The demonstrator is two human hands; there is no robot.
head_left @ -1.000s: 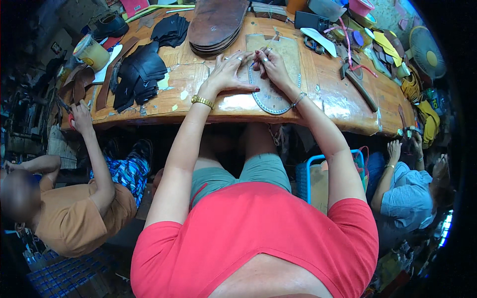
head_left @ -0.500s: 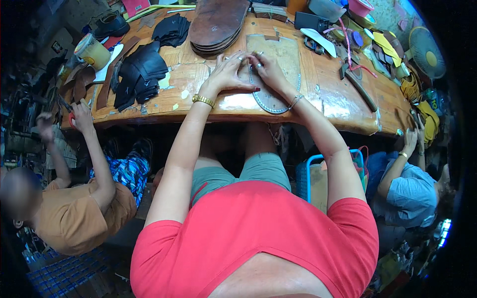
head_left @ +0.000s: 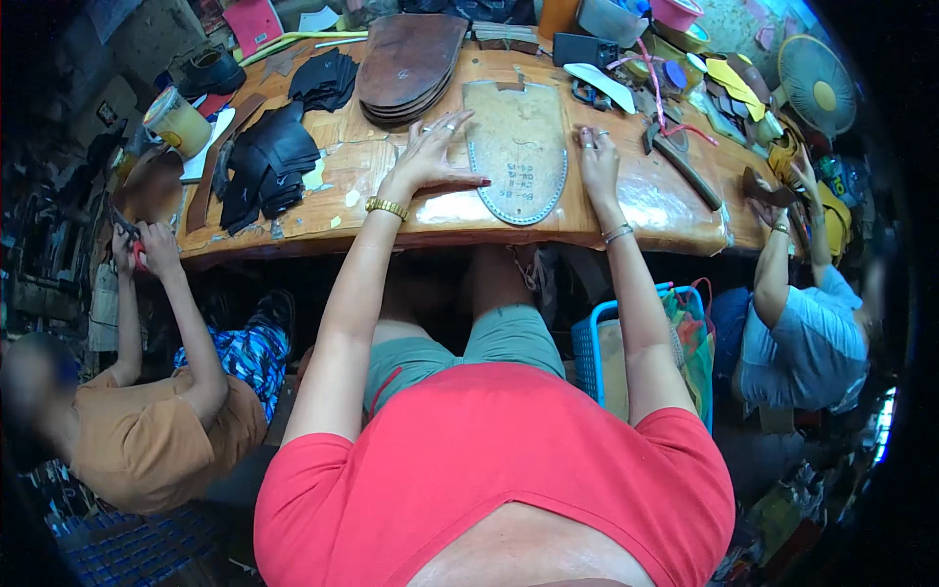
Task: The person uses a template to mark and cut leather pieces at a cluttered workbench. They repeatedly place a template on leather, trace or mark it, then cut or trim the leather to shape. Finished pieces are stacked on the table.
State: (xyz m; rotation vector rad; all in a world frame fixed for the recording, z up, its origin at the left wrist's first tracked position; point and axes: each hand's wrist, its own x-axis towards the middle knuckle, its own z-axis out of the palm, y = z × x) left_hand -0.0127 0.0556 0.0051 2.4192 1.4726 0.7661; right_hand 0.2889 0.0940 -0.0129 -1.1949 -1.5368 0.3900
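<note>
A flat tan leather panel (head_left: 518,137) with a rounded near end lies in front of me. White stitches or punched holes line its edge, and dark marks show on its face. My left hand (head_left: 430,161) is open at the panel's left side, fingers spread and thumb stretched toward its edge. Apart from the panel, on its right, my right hand (head_left: 600,168) is closed, with fingertips pinched together above the table. Whatever lies in that pinch is too small to make out.
Brown leather panels (head_left: 411,68) are stacked beyond my left hand, beside black leather pieces (head_left: 269,161). A hammer (head_left: 685,171) lies to the right. Co-workers sit either side; the left one holds red-handled scissors (head_left: 138,256). A blue basket (head_left: 589,357) stands by my right side.
My hands were close together over the panel. The right hand has moved right, off the panel, and the left has shifted slightly left, uncovering the panel's face.
</note>
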